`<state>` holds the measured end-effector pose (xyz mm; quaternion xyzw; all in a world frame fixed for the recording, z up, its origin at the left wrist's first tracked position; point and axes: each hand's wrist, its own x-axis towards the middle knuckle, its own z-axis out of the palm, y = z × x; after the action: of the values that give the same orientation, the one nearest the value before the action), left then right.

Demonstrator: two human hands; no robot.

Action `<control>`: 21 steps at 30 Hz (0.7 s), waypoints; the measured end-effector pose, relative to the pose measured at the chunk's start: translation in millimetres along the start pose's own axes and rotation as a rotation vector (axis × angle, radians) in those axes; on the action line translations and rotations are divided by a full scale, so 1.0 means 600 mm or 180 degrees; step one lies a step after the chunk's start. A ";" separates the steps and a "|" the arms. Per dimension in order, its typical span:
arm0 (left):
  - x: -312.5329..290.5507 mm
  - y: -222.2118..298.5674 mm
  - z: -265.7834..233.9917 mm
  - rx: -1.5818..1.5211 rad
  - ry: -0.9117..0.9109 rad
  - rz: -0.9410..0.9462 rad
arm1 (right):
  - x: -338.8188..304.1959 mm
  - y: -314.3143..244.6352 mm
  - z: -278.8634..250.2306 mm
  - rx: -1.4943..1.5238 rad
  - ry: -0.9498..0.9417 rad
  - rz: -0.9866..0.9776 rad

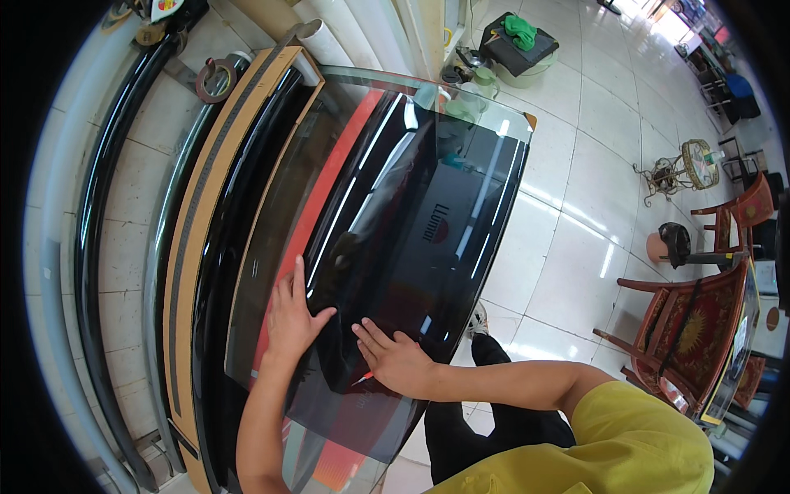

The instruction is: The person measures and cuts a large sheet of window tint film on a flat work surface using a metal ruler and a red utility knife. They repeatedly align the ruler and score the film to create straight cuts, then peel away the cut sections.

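Observation:
A dark, glossy sheet of film (374,189) lies along a glass tabletop (346,78), with a loose, curled part running lengthwise. Flat on its left edge, beside a red strip (333,165), rests my left hand (292,317), fingers stretched and thumb spread to the right. My right hand (395,361) presses on the film just right of it, fingers extended toward the left. A small red-tipped object (362,379) pokes out beside the right palm; its kind and whether the hand grips it are hidden.
Long cardboard boxes (202,189) and a black roll (123,156) stand left of the table. A tape roll (216,80) sits on them. Black bin with green cloth (520,33) stands at the far end. Wooden chairs (687,329) and a small ornate stand (699,165) are right.

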<state>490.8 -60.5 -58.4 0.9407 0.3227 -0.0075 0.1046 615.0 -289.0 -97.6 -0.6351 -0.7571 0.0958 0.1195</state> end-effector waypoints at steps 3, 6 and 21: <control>0.028 -0.027 -0.011 -0.0273 -0.0167 -0.0329 | -0.001 0.000 0.001 -0.0048 -0.0029 -0.0011; 0.036 -0.029 -0.007 -0.0043 0.0123 -0.0257 | -0.001 -0.001 0.003 -0.0019 -0.0001 0.0014; -0.026 0.082 0.021 0.0242 -0.0165 -0.0237 | 0.002 0.005 0.011 0.0080 0.0095 0.0035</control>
<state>508.9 -110.4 -60.2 0.9308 0.3541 -0.0481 0.0768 615.4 -287.0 -104.4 -0.6391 -0.7505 0.0965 0.1381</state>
